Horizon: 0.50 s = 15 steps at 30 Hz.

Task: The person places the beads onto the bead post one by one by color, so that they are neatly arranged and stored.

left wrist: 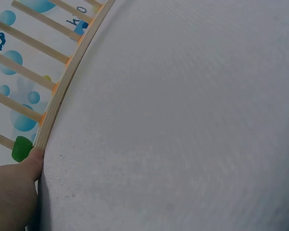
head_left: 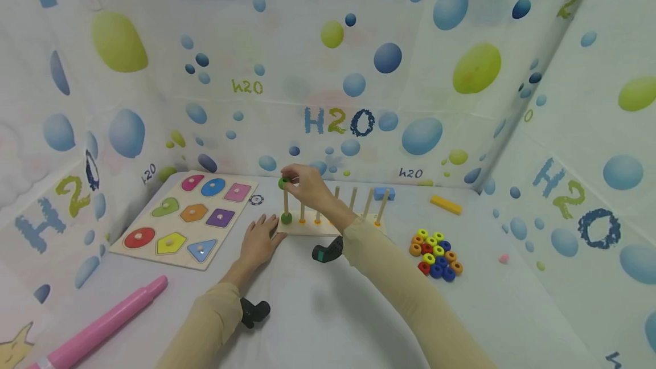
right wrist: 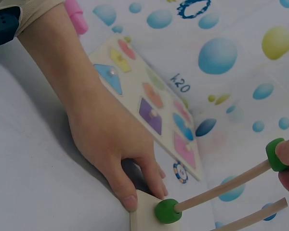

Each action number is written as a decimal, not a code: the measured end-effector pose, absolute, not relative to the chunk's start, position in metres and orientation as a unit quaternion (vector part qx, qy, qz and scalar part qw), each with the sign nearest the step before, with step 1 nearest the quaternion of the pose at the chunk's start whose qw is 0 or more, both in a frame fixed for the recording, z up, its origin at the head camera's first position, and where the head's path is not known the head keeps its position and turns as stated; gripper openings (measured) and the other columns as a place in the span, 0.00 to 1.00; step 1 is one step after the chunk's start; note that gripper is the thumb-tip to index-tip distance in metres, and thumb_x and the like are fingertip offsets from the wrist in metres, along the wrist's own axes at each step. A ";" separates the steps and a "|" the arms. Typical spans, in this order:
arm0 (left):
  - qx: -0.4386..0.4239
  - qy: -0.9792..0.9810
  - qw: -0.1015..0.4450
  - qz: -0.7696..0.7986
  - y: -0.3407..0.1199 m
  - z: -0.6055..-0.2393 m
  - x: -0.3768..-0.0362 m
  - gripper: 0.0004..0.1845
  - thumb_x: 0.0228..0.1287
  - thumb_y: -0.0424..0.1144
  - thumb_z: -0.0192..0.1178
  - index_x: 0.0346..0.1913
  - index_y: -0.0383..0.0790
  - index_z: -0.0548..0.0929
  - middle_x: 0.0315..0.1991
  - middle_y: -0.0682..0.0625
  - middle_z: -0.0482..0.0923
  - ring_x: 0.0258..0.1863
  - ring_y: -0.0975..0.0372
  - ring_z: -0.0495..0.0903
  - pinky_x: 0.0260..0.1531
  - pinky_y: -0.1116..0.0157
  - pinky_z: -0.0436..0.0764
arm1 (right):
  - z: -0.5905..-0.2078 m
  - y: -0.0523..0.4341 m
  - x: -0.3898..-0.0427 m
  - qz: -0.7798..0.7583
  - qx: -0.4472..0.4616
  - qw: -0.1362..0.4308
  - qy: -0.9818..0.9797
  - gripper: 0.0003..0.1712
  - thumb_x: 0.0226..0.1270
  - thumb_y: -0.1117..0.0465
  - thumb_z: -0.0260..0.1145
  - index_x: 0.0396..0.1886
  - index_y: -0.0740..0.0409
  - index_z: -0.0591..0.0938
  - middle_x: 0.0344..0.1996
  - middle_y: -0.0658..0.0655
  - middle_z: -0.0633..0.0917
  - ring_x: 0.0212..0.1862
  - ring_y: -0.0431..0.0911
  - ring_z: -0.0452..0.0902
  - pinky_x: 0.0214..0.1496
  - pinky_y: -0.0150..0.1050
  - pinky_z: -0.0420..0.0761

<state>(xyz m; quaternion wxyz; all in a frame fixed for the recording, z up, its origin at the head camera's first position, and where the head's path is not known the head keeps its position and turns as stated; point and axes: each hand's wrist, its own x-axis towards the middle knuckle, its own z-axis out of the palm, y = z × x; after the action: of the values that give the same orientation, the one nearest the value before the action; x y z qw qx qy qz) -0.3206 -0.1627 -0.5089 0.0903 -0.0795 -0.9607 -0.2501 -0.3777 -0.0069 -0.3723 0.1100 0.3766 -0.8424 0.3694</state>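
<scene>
My right hand (head_left: 307, 185) pinches a green bead (right wrist: 276, 155) at the top of the leftmost peg of a wooden peg board (head_left: 328, 225). Whether the peg tip has entered its hole cannot be seen. Low on the same peg sits another green bead (head_left: 286, 218). My left hand (head_left: 258, 241) lies at the board's left end, fingers extended, its thumb (left wrist: 36, 159) touching the front edge at the corner. Several other upright wooden pegs (left wrist: 31, 42) have orange rings at their feet; my right forearm hides part of that row in the head view.
Left lies a shape puzzle board (head_left: 192, 218) with knobbed pieces; a pink tube (head_left: 107, 320) is nearer. Loose coloured beads (head_left: 435, 252) cluster to the right. A yellow block (head_left: 446, 205) and a blue block (head_left: 384, 193) lie farther back, before a patterned cloth wall (head_left: 287, 90).
</scene>
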 end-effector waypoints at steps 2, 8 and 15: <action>-0.083 -0.960 0.095 -0.248 -0.162 -0.511 -0.321 0.31 0.66 0.48 0.57 0.64 0.30 0.69 0.65 0.37 0.66 0.68 0.42 0.55 0.68 0.44 0.48 | -0.372 -0.005 -0.378 0.370 0.372 0.106 -0.845 0.16 0.62 0.71 0.64 0.50 0.67 0.78 0.43 0.60 0.84 0.44 0.46 0.82 0.46 0.25 0.79; -0.081 -0.959 0.091 -0.255 -0.160 -0.511 -0.322 0.31 0.66 0.49 0.57 0.65 0.30 0.68 0.65 0.37 0.66 0.68 0.42 0.55 0.68 0.44 0.47 | -0.373 -0.005 -0.381 0.350 0.360 0.089 -0.860 0.16 0.64 0.69 0.64 0.52 0.66 0.78 0.44 0.58 0.84 0.45 0.45 0.81 0.47 0.24 0.78; -0.083 -0.958 0.096 -0.256 -0.161 -0.508 -0.321 0.31 0.66 0.49 0.57 0.64 0.30 0.69 0.65 0.37 0.65 0.68 0.42 0.55 0.68 0.44 0.47 | -0.372 -0.008 -0.381 0.325 0.358 0.091 -0.870 0.17 0.64 0.68 0.63 0.53 0.64 0.78 0.47 0.59 0.83 0.48 0.46 0.80 0.50 0.25 0.77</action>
<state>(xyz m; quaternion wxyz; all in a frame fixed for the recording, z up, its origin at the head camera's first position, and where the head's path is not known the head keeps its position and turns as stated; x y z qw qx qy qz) -0.3215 -0.1606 -0.5081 0.0957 -0.0834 -0.9582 -0.2564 -0.3806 -0.0078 -0.3720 0.0910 0.3585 -0.8703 0.3253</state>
